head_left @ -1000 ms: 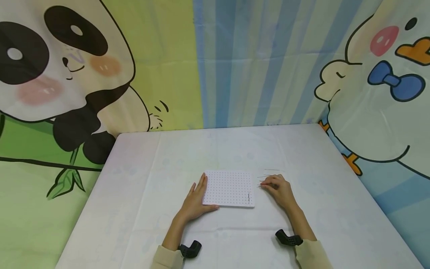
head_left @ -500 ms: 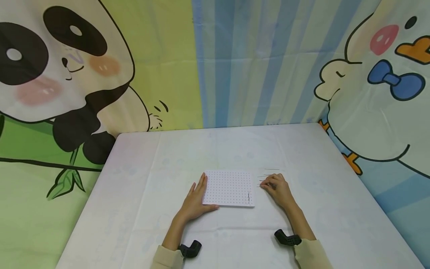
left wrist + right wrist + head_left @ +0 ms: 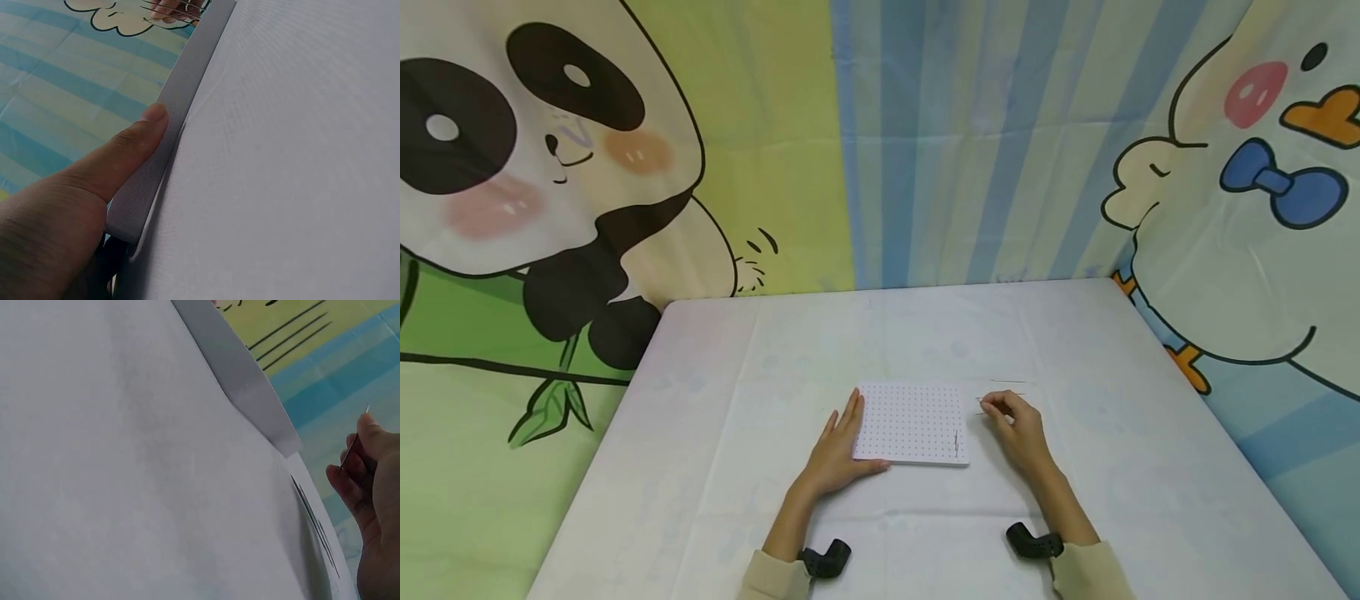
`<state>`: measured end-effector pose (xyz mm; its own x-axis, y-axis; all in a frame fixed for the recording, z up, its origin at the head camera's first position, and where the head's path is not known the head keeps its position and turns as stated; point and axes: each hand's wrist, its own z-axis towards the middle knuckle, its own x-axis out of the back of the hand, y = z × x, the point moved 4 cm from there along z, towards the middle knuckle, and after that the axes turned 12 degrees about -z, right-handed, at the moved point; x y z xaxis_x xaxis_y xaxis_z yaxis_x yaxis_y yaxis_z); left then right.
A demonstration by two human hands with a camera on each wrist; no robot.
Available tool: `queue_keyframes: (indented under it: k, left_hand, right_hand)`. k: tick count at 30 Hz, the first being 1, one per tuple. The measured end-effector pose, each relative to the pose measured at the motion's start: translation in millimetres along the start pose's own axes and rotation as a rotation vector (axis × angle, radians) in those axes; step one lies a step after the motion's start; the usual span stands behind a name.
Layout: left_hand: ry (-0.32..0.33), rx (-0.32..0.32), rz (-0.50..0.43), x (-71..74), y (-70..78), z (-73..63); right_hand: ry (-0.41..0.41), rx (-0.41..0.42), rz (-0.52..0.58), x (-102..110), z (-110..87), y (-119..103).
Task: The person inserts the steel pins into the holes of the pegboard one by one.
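Observation:
A white pegboard (image 3: 906, 421), covered in small holes, lies on the table. My left hand (image 3: 835, 454) rests against it, fingers straight along its left side and thumb (image 3: 140, 140) on the front edge. Three thin needles (image 3: 292, 336) stand up from the board near its front right corner. Just right of the board, my right hand (image 3: 1022, 429) pinches another slender metal needle (image 3: 351, 446) between thumb and fingertips, raised above the table. Several loose needles (image 3: 1007, 382) lie on the cloth around and beyond that hand, partly hidden by it.
A white cloth covers the table (image 3: 775, 350). Behind it hangs a printed curtain (image 3: 940, 142) with a panda and a white bird. Each wrist wears a black camera mount (image 3: 1033, 542).
My right hand has lifted a needle off the cloth and shifted slightly, its fingertips now higher in the head view. The left hand and the board stay where they were.

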<state>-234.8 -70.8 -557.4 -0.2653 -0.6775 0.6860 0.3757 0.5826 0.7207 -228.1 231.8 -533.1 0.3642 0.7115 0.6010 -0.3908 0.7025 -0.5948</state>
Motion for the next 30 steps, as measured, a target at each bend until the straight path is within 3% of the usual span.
queue_keyframes:
  k: [6, 10, 15, 30]
  left_hand:
    - [0.0, 0.007, -0.007, -0.4, 0.5, 0.0]
    - [-0.001, 0.011, -0.008, -0.2, 0.9, 0.2]
    - [0.0, 0.019, -0.006, 0.3, 1.7, 0.4]
    - [-0.001, 0.018, -0.006, 0.5, 2.4, 0.2]
  right_hand:
    - [-0.048, -0.059, 0.303, -7, 0.0, -24]
    - [-0.109, -0.026, 0.383, -6, 1.2, -46]
    - [-0.144, 0.013, 0.38, -3, 2.8, -60]
    - [-0.187, 0.075, 0.311, -5, 1.3, -61]
